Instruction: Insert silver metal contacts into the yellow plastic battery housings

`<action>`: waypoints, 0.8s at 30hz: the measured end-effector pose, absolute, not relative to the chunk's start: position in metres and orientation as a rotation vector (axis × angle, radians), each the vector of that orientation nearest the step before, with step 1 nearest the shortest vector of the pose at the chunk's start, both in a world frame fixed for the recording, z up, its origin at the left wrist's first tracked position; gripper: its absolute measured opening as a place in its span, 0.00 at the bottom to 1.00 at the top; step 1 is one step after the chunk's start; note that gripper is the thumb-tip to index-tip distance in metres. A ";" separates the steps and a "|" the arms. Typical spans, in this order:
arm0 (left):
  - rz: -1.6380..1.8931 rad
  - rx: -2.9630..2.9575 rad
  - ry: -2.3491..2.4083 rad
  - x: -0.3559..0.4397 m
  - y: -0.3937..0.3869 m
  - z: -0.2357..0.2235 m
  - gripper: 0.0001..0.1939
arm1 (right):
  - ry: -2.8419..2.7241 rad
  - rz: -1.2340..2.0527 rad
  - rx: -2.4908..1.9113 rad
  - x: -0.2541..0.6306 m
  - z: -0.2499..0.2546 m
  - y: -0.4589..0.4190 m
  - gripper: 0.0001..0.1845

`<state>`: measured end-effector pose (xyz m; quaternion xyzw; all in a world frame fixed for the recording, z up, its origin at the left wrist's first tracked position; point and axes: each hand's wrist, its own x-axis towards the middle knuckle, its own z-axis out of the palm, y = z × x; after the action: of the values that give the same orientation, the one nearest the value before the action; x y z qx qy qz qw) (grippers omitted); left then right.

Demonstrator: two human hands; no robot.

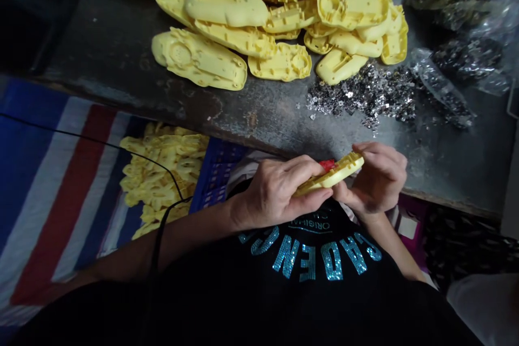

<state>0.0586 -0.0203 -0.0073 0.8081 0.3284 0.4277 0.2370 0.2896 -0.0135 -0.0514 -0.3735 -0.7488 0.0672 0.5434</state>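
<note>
My left hand [279, 186] grips a yellow plastic shell [343, 171] between thumb and fingers, in front of my chest. The shell is tilted, its far right end higher, with ribs along its upper edge. Closed at that right end is my right hand [375, 175], fingertips and thumb against the shell; whether a small piece is also in them is hidden. Something small and red [326, 164] shows beside my left fingertips, too covered to name. On the table just beyond my hands lies a heap of small shiny metal clips [365, 94].
Many similar yellow shells [227, 8] are piled along the back of the dark table [121, 65]. Plastic bags of metal pieces [458, 5] lie at right. Below left, a blue crate [214, 170] stands by more yellow parts [164, 167]; a black cable [160, 232] crosses there.
</note>
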 end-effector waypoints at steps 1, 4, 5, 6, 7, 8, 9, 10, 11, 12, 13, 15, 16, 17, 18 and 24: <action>1.152 2.167 0.914 0.057 -0.020 -0.008 0.07 | -1.783 0.178 -0.898 0.286 -0.049 -0.015 0.40; 1.023 1.863 0.981 0.048 -0.021 -0.014 0.08 | -1.823 0.267 -0.976 0.276 -0.040 -0.016 0.36; 0.965 1.694 0.993 0.045 -0.022 -0.017 0.09 | -1.860 0.337 -1.005 0.274 -0.037 -0.014 0.35; 0.912 1.500 0.999 0.041 -0.023 -0.021 0.10 | -1.899 0.434 -1.027 0.273 -0.034 -0.011 0.35; 0.876 1.303 0.997 0.037 -0.024 -0.025 0.12 | -1.940 0.540 -1.043 0.275 -0.032 -0.005 0.35; 0.858 1.122 0.992 0.033 -0.025 -0.029 0.14 | -1.978 0.620 -1.059 0.278 -0.031 0.002 0.34; 0.861 0.971 0.988 0.030 -0.025 -0.032 0.16 | -2.012 0.650 -1.094 0.283 -0.031 0.011 0.32; 0.880 0.853 0.988 0.026 -0.025 -0.034 0.19 | -2.039 0.625 -1.150 0.289 -0.032 0.021 0.29; 0.909 0.767 0.989 0.023 -0.023 -0.035 0.20 | -2.063 0.515 -1.245 0.295 -0.033 0.031 0.22; 0.931 0.705 0.987 0.020 -0.022 -0.035 0.21 | -2.081 0.365 -1.355 0.301 -0.036 0.040 0.17; 0.952 0.657 0.986 0.018 -0.020 -0.034 0.21 | -2.109 0.226 -1.445 0.306 -0.039 0.047 0.14; 0.978 0.584 1.005 0.016 -0.016 -0.030 0.20 | -2.178 0.040 -1.552 0.313 -0.045 0.054 0.14; 0.990 0.559 1.021 0.016 -0.014 -0.027 0.19 | -2.217 -0.002 -1.561 0.314 -0.047 0.053 0.14; 0.999 0.541 1.038 0.016 -0.013 -0.025 0.20 | -2.246 -0.016 -1.549 0.316 -0.049 0.050 0.14; 1.008 0.528 1.053 0.017 -0.012 -0.023 0.20 | -2.256 -0.014 -1.528 0.318 -0.049 0.046 0.13; 1.035 0.523 1.026 0.024 -0.012 -0.017 0.21 | -2.030 0.063 -1.538 0.335 -0.041 0.021 0.05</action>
<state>0.0244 -0.0119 -0.0171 0.2363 0.4632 0.4675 0.7149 0.3350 0.0213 -0.0410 -0.5772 -0.7620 0.0238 0.2927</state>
